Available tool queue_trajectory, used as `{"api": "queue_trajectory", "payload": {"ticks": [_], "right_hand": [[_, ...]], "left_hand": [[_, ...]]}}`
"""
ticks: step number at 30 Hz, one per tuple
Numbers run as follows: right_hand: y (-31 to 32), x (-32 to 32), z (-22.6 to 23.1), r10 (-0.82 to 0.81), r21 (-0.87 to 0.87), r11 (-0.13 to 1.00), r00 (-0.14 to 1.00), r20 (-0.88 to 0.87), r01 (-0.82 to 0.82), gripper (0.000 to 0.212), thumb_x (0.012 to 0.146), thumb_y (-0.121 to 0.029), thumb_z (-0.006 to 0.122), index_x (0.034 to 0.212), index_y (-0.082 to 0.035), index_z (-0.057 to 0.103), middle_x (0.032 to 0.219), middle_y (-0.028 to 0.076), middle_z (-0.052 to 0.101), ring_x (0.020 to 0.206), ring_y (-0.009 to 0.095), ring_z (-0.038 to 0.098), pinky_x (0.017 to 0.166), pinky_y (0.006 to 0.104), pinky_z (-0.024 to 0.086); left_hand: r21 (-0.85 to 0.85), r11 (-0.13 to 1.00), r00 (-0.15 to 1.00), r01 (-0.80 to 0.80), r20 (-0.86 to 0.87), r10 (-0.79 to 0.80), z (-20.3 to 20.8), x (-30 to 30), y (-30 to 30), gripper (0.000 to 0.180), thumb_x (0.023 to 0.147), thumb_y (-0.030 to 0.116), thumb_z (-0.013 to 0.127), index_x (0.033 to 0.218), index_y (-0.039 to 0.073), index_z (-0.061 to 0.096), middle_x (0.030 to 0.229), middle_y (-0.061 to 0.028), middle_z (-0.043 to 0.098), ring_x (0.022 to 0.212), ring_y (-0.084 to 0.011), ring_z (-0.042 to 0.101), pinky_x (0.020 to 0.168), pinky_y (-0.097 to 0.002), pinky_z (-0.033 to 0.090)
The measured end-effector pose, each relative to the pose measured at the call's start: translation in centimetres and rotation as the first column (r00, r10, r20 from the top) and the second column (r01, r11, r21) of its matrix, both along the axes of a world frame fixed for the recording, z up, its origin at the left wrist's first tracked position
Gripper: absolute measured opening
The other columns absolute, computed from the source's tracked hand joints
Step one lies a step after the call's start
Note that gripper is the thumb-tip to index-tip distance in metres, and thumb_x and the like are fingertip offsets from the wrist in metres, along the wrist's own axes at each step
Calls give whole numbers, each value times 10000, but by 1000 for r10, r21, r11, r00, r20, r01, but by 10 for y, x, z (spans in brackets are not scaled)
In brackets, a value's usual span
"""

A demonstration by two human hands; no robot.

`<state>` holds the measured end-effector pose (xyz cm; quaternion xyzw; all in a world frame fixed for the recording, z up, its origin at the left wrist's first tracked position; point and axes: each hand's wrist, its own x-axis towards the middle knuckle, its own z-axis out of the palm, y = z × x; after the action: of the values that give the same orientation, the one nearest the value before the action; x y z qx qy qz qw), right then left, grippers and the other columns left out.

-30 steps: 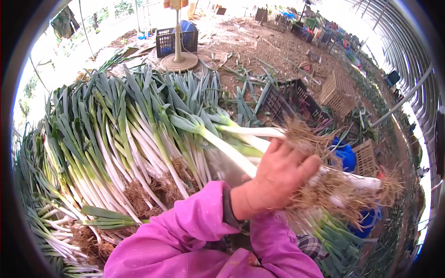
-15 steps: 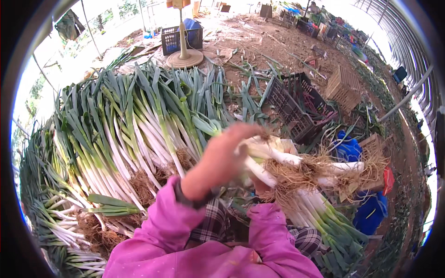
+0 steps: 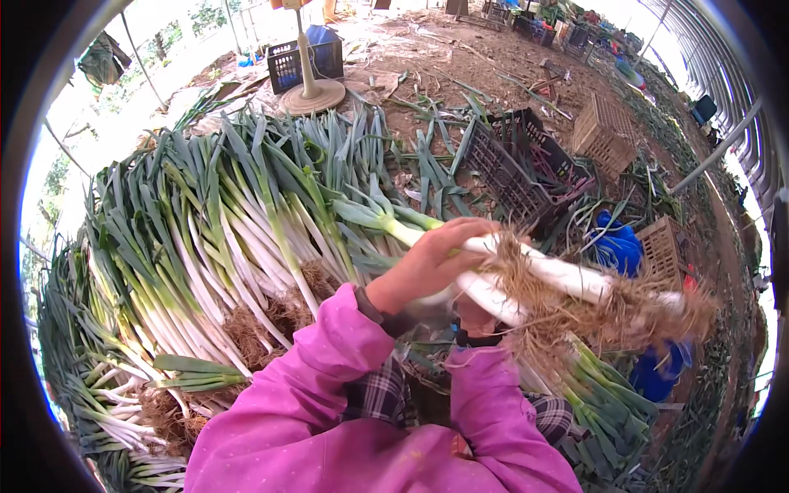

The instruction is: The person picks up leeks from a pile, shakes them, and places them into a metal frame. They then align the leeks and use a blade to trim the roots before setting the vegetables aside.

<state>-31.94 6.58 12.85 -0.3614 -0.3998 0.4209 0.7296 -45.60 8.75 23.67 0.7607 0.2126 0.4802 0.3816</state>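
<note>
My left hand [image 3: 436,261], its fingers closed, grips a leek [image 3: 401,230] from above, the green leaves pointing to the far left. A bunch of leeks [image 3: 567,275] stretches right from my hands, white stems and shaggy brown roots [image 3: 538,316] outward. Below the stems, my right hand [image 3: 477,315] is wrapped around the bunch; most of its fingers are hidden behind the leeks. Left of my hands lies a broad pile of leeks [image 3: 230,214], white ends toward me. More leeks [image 3: 612,403] lie beside my right forearm, their green tops toward the lower right.
A dark plastic crate [image 3: 509,168] lies beyond my hands, with a tan crate [image 3: 604,135] farther right. Another tan crate [image 3: 659,251] stands near a blue bag [image 3: 618,246]. A round-based stand [image 3: 312,96] rises behind the pile, beside a black crate [image 3: 286,68].
My left hand has moved slightly right and down along the leeks and now grips a stem. The bunch's root ends have shifted right and lower. The whole view has also shifted slightly.
</note>
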Motion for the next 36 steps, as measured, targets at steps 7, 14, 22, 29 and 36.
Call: {"api": "queue_trajectory", "payload": {"ticks": [7, 14, 22, 29, 36], "right_hand": [[18, -2, 164, -381, 525, 833, 869, 314, 175, 391, 910, -286, 591, 1208, -46, 509, 1154, 94, 577, 1068, 251, 563, 948, 409, 445], [-70, -18, 354, -828, 913, 178, 557, -62, 367, 350, 930, -318, 566, 1177, -73, 534, 1134, 69, 590, 1047, 236, 575, 915, 398, 464], [-182, -11, 418, 532, 894, 442, 780, -331, 78, 402, 935, -328, 572, 1217, -45, 523, 1180, 54, 575, 1045, 228, 583, 827, 422, 483], [-235, -44, 182, 589, 293, 719, 329, -738, -630, 470, 954, -492, 504, 1240, -119, 486, 1065, 12, 565, 970, 159, 579, 857, 335, 505], [-274, -70, -52, 116, -114, 457, 186, -976, -882, 367, 933, -363, 585, 1163, -77, 583, 1048, 94, 646, 930, 230, 638, 872, 390, 516]], "left_hand": [[-70, 990, 976, 123, 187, -108, 180, 5, -55, 509, 983, 287, 472, 1371, -35, 403, 1225, -130, 553, 1155, -199, 507, 951, -307, 428], [433, 892, 979, 132, 84, -186, 324, 25, -178, 382, 847, 269, 651, 1050, -54, 630, 965, -161, 688, 917, -235, 677, 804, -336, 545], [716, 683, 664, -143, -442, 603, 377, 92, -260, 448, 836, 362, 657, 1094, -1, 614, 1009, -148, 669, 904, -223, 659, 788, -360, 535], [91, 993, -11, 72, -996, 92, 177, 50, -141, 637, 937, 547, 457, 1264, 6, 543, 987, -211, 640, 832, -296, 655, 700, -398, 535], [-455, 690, 348, -563, -887, -302, -102, -23, -187, 706, 876, 585, 509, 1139, -67, 575, 985, -200, 650, 880, -275, 654, 772, -385, 526]]}}
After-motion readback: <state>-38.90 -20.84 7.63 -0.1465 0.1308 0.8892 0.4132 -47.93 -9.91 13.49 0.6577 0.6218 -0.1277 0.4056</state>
